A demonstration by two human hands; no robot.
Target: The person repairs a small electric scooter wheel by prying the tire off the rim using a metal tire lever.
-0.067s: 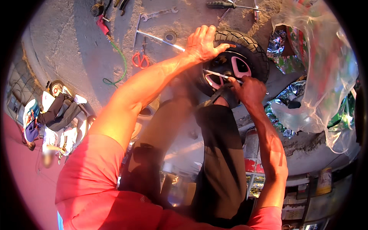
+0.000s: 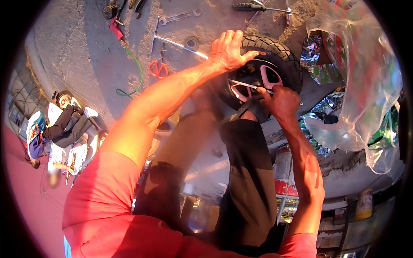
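A small wheel with a black treaded tyre (image 2: 282,48) and pink-edged openings in its black rim (image 2: 271,76) is held down on the ground by my feet. Across the tyre's upper left side lies my left hand (image 2: 228,50), its fingers over the tread and its thumb pressed along the sidewall. My right hand (image 2: 280,103) is closed round a thin metal bar (image 2: 246,84), whose tip reaches over the rim's lower left part. The bar's other end sticks out past my fist. My right foot, in a dark strapped sandal (image 2: 258,106), touches the wheel's lower edge.
To the left lie a T-handle wrench (image 2: 180,46), a spanner (image 2: 180,17), red-handled scissors (image 2: 158,69) and a green air hose (image 2: 140,71). A screwdriver (image 2: 249,7) lies beyond the wheel. Clear plastic sheeting (image 2: 357,86) is at the right. Another person (image 2: 69,133) sits far left.
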